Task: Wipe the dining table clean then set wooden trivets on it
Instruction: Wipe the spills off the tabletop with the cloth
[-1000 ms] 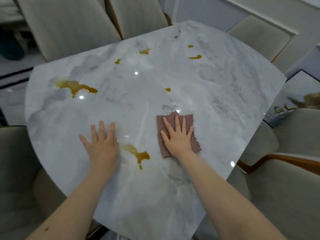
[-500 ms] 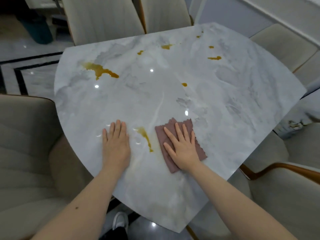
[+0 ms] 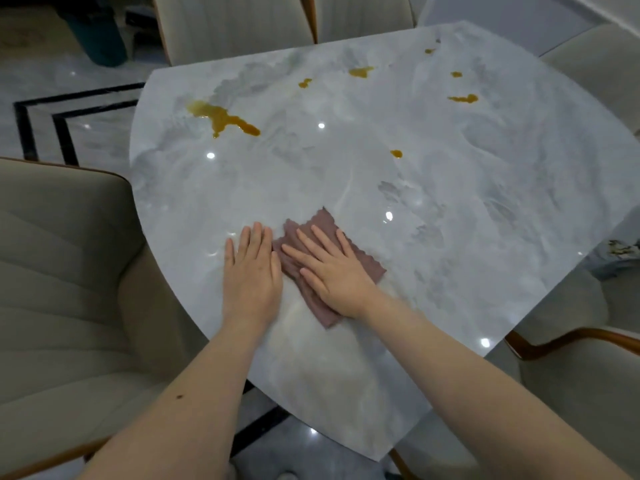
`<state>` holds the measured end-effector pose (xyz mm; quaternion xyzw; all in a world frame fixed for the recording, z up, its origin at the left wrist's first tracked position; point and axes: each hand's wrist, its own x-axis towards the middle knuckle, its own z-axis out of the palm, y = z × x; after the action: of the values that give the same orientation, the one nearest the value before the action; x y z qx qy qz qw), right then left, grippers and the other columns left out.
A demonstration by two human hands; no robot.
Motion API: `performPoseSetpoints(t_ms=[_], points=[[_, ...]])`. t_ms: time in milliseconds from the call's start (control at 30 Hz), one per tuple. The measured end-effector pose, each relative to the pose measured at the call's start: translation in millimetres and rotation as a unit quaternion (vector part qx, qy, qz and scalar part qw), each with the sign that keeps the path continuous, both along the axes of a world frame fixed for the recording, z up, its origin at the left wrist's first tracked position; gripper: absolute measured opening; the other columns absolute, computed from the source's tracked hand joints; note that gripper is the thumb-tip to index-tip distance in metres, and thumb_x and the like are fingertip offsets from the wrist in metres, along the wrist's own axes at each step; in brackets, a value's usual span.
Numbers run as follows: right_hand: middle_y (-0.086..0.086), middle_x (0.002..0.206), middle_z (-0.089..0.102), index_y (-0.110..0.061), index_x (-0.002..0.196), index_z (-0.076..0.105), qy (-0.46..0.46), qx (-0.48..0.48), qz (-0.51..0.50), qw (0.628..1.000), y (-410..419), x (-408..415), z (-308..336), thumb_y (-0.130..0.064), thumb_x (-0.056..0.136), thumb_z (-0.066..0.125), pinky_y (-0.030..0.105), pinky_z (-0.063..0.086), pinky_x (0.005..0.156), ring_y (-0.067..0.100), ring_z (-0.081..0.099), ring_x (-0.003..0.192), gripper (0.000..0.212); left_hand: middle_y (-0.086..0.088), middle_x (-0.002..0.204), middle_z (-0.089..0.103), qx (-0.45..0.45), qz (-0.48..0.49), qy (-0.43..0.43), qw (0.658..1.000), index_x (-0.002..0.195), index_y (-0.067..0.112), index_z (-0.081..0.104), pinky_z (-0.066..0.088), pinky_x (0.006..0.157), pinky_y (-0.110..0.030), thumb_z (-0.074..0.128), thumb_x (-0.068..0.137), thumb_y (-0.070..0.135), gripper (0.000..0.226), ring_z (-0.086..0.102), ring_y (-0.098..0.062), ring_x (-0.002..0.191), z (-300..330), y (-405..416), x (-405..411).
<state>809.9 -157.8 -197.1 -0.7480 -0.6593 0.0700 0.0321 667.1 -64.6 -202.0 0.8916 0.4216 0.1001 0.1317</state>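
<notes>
Dining table (image 3: 485,237), its pale marble top bearing no readable writing, carries six amber spills: the largest (image 3: 221,117) towards its far left edge, and five small ones scattered across to the far right corner. Close to the near edge, one left hand (image 3: 251,271) lies flat on the bare marble, fingers straight and together, holding nothing. Just beside it, touching its thumb side, the single mauve cloth (image 3: 304,233) is pressed down by one right hand (image 3: 334,271) with fingers straight and slightly spread. Five beige chairs (image 3: 69,271) ring the table.
</notes>
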Motion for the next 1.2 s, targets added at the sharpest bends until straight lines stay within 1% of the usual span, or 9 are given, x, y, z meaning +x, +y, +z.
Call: performPoseSetpoints(t_ms=[167, 333, 400, 500, 667, 833, 967, 1100, 1200], points=[[-0.012, 0.160, 0.008, -0.041, 0.150, 0.015, 0.003, -0.017, -0.014, 1.000, -63.4, 31.0, -1.9, -0.044, 0.099, 0.015, 0.044, -0.004, 0.119, 0.014, -0.002, 0.148, 0.050, -0.007, 0.158, 0.020, 0.001, 0.002, 0.000, 1.000, 0.150, 0.009, 0.024, -0.001, 0.120, -0.040, 0.025, 0.101, 0.022, 0.050, 0.012, -0.022, 0.147, -1.3, -0.1, 0.6], [-0.008, 0.161, 0.007, -0.041, 0.150, 0.014, 0.011, -0.011, -0.220, 0.975, -33.2, 43.2, 1.2, -0.053, 0.087, -0.002, 0.047, -0.005, 0.117, 0.021, 0.001, 0.149, 0.066, -0.007, 0.157, 0.022, 0.003, 0.005, 0.006, 1.000, 0.149, 0.009, 0.026, 0.002, 0.120, -0.042, 0.016, 0.100, 0.024, 0.053, 0.014, -0.022, 0.146, -2.9, 0.1, 0.6], [-0.004, 0.161, 0.006, -0.039, 0.150, 0.015, 0.007, -0.005, -0.260, 0.966, -8.3, 23.8, 0.1, -0.054, 0.084, -0.004, 0.052, -0.006, 0.116, 0.024, 0.000, 0.149, 0.071, -0.006, 0.158, 0.018, -0.007, 0.002, 0.007, 1.000, 0.150, 0.009, 0.023, 0.000, 0.120, -0.041, 0.019, 0.101, 0.023, 0.051, 0.010, -0.021, 0.147, -3.4, -0.1, -0.1], [0.000, 0.161, 0.011, -0.037, 0.150, 0.021, 0.002, -0.003, -0.208, 0.978, -6.4, -14.2, -1.8, -0.052, 0.090, 0.007, 0.054, -0.004, 0.116, 0.027, 0.004, 0.148, 0.064, -0.007, 0.158, 0.018, -0.013, -0.004, -0.005, 1.000, 0.150, 0.008, 0.023, 0.000, 0.120, -0.042, 0.021, 0.102, 0.023, 0.050, 0.009, -0.021, 0.147, -1.8, 0.4, -1.5], [-0.004, 0.160, 0.013, -0.039, 0.150, 0.019, -0.009, -0.015, -0.099, 0.995, -100.1, -33.8, -3.0, -0.048, 0.099, 0.022, 0.051, -0.003, 0.117, 0.023, 0.004, 0.148, 0.052, -0.009, 0.158, 0.018, -0.018, -0.014, -0.012, 1.000, 0.150, 0.005, 0.022, -0.001, 0.120, -0.043, 0.021, 0.102, 0.022, 0.051, 0.009, -0.023, 0.147, 0.9, -0.5, -3.7], [-0.006, 0.161, 0.005, -0.043, 0.149, 0.009, 0.012, -0.027, -0.270, 0.962, -114.7, 15.9, 2.2, -0.054, 0.094, 0.009, 0.052, -0.004, 0.118, 0.022, -0.001, 0.149, 0.056, -0.009, 0.158, 0.016, -0.018, -0.017, 0.011, 1.000, 0.150, 0.004, 0.020, -0.001, 0.119, -0.045, 0.017, 0.101, 0.025, 0.054, 0.008, -0.024, 0.147, -0.5, -1.3, -1.8], [-0.001, 0.162, 0.002, -0.037, 0.151, 0.012, 0.009, -0.019, -0.375, 0.927, -48.2, 3.5, -3.9, -0.047, 0.101, 0.024, 0.055, -0.008, 0.116, 0.024, -0.004, 0.149, 0.053, -0.010, 0.158, 0.017, -0.008, -0.019, 0.013, 1.000, 0.150, 0.004, 0.021, 0.000, 0.119, -0.046, 0.017, 0.100, 0.025, 0.054, 0.009, -0.025, 0.147, 0.2, 1.1, -2.2], [0.001, 0.161, 0.010, -0.034, 0.151, 0.019, 0.006, 0.005, -0.302, 0.953, -24.1, -47.0, -6.1, -0.049, 0.096, 0.017, 0.056, -0.004, 0.116, 0.026, 0.002, 0.149, 0.057, -0.010, 0.158, 0.017, -0.001, -0.025, 0.022, 0.999, 0.150, 0.005, 0.021, 0.001, 0.119, -0.046, 0.020, 0.101, 0.025, 0.053, 0.009, -0.026, 0.147, 3.9, -0.9, -1.3], [-0.001, 0.160, 0.013, -0.034, 0.151, 0.020, 0.010, -0.002, -0.214, 0.977, -61.0, -77.2, -4.3, -0.050, 0.096, 0.015, 0.053, -0.003, 0.117, 0.024, 0.002, 0.148, 0.057, -0.011, 0.157, 0.019, -0.007, -0.027, 0.007, 1.000, 0.149, 0.004, 0.024, 0.000, 0.119, -0.045, 0.021, 0.102, 0.024, 0.052, 0.011, -0.028, 0.146, 3.5, 0.2, -2.1]])
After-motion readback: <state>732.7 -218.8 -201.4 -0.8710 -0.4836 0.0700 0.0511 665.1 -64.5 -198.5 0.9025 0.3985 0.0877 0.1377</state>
